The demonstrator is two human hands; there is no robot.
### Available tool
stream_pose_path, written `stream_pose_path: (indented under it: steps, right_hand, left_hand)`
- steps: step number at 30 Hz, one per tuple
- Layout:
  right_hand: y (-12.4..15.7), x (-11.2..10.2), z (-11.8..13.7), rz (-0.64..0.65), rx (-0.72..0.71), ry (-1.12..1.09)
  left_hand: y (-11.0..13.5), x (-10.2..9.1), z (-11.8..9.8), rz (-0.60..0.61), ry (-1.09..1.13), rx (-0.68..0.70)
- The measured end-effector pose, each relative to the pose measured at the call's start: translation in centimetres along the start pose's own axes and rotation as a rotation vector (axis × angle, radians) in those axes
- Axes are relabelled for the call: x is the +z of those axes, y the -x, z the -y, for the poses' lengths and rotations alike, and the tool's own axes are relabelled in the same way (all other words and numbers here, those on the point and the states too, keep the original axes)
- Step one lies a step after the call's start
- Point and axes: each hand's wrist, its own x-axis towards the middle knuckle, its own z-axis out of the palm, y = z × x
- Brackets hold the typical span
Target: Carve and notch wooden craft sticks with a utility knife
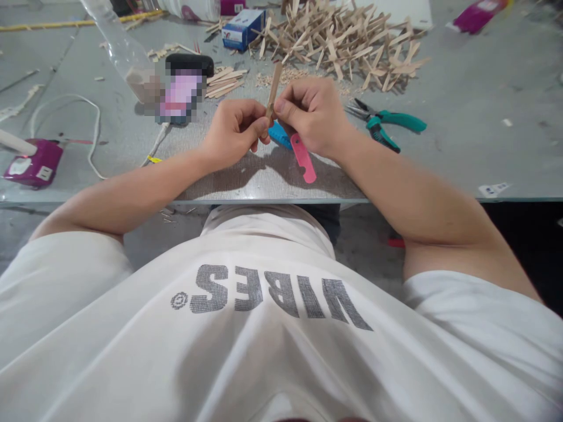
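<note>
Between the thumb and fingers of my left hand (pixel 240 132), a flat wooden stick (pixel 275 85) is held upright at a slight tilt. My right hand (pixel 313 114) is closed, with its thumb and forefinger pinched against the stick's lower part. What those fingertips grip is too small to make out. Below the right hand show a blue plastic piece (pixel 280 136) and a pink notched strip (pixel 304 159) with a small hole. Whether the right hand holds these two or they lie on the table, I cannot tell.
A large heap of wooden sticks (pixel 343 41) lies behind my hands, with a blue box (pixel 243 29) beside it. Green-handled pliers (pixel 387 123) lie to the right. Toward the left are a phone (pixel 180 94) on a cable, a clear bottle (pixel 125 50) and a purple block (pixel 35 163).
</note>
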Motion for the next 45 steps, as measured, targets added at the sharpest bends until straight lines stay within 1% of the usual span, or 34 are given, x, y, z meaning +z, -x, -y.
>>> stream_pose_path:
  steps: [3, 7, 14, 18, 30, 36, 38, 41, 45]
  right_hand:
    - [0.1, 0.1, 0.1, 0.036, 0.015, -0.048]
    - [0.0, 0.3, -0.2, 0.045, 0.025, -0.110]
    - [-0.1, -0.5, -0.1, 0.015, -0.035, 0.047]
    - [-0.3, -0.6, -0.5, 0.021, 0.004, 0.096]
    - [-0.2, -0.6, 0.1, 0.001, 0.019, 0.080]
    - [0.0, -0.8, 0.4, -0.014, 0.036, 0.152]
    - [-0.1, -0.9, 0.2, -0.009, 0.030, 0.147]
    - [-0.5, -1.0, -0.6, -0.009, -0.015, 0.118]
    - [-0.7, -0.8, -1.2, 0.018, -0.028, 0.086]
  left_hand:
    - [0.1, 0.0, -0.1, -0.009, -0.025, 0.013]
    - [0.2, 0.0, -0.1, -0.016, -0.071, 0.015]
    - [-0.3, 0.3, 0.5, -0.062, -0.032, 0.014]
    - [-0.1, 0.3, 0.2, -0.058, -0.050, -0.002]
    - [0.0, 0.2, -0.4, -0.052, -0.010, -0.037]
    - [-0.2, 0.1, 0.0, -0.033, 0.002, -0.017]
    - [-0.4, 0.0, 0.4, -0.021, -0.012, -0.007]
    - [-0.5, 0.0, 0.8, -0.017, -0.029, 0.001]
    - [-0.3, 0.0, 0.7, -0.037, -0.020, 0.014]
